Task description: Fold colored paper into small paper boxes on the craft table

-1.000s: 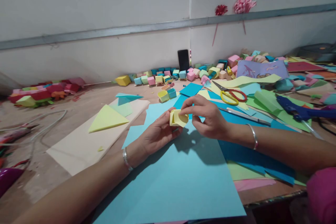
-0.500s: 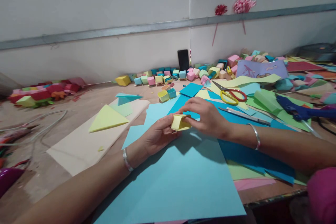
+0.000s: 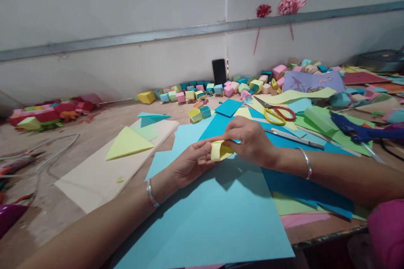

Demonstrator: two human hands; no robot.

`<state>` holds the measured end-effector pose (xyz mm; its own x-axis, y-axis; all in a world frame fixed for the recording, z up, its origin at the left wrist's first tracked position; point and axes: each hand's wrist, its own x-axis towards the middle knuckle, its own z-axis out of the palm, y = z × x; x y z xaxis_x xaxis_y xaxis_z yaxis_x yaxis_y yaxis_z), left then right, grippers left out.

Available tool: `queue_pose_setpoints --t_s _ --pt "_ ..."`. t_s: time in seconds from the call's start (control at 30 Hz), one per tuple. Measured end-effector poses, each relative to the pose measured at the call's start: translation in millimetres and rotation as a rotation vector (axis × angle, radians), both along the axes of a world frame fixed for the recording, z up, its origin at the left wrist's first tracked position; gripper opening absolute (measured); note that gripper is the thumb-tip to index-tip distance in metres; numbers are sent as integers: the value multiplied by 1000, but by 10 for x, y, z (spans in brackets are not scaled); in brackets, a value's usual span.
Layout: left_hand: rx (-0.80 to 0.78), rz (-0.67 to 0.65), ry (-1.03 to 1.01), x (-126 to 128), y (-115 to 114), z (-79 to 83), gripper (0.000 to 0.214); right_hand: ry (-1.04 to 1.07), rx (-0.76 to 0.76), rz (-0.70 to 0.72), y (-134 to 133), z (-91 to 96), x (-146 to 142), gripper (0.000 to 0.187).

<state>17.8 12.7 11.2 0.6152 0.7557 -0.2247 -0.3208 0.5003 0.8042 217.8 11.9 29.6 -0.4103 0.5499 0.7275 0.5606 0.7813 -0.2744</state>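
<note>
A small folded yellow paper box [image 3: 217, 150], its hollow side facing me, is held between both hands above a large light blue sheet [image 3: 202, 218]. My left hand [image 3: 191, 162] grips its left side, thumb in front and fingers underneath. From the right, my right hand [image 3: 252, 141] pinches the box, with fingers over its top edge and the thumb at the opening. Just beyond the hands stand a small yellow paper box [image 3: 195, 115] and a blue one [image 3: 205, 112], touching side by side. A folded yellow triangle [image 3: 129, 145] lies on a cream sheet [image 3: 91, 176] to the left.
Scissors [image 3: 277, 113] with red and yellow handles and a cutter knife [image 3: 296, 138] lie right, near a blue glue gun [image 3: 353, 128]. Many small paper boxes [image 3: 179, 97] line the wall, beside a black phone [image 3: 219, 71]. A white cable [image 3: 59, 143] loops at left.
The yellow paper box has turned and shifted slightly right and down in my hands. My fingers have changed their hold along its top edge. The view has moved a little.
</note>
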Motion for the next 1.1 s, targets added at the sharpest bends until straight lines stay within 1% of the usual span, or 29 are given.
queue_pose_setpoints --t_s 0.13,0.27,0.37,0.53,0.67,0.83,0.93,1.03,1.1 --pt "5 6 -5 -5 -22 19 32 -4 64 6 2 1 -9 22" --pt "6 30 -13 2 -28 32 19 -11 164 21 1 2 -44 25" --pt "-3 41 -15 0 -15 17 14 -44 190 45 -9 4 -61 27" --pt "-27 41 -2 -17 -11 -7 17 -13 213 110 -33 25 -46 26" --pt "-39 27 12 -6 -49 20 23 21 250 136 -60 57 -28 23" --pt "-47 -15 9 5 -75 63 22 -6 268 139 -42 66 -28 23" --pt "-39 -18 -5 -3 -64 63 20 -5 242 99 8 37 -17 20" --pt "-17 6 -5 -8 -48 49 24 -112 147 18 49 1 11 19" --pt "-13 4 8 -3 -42 43 25 -205 119 -13 56 -16 30 23"
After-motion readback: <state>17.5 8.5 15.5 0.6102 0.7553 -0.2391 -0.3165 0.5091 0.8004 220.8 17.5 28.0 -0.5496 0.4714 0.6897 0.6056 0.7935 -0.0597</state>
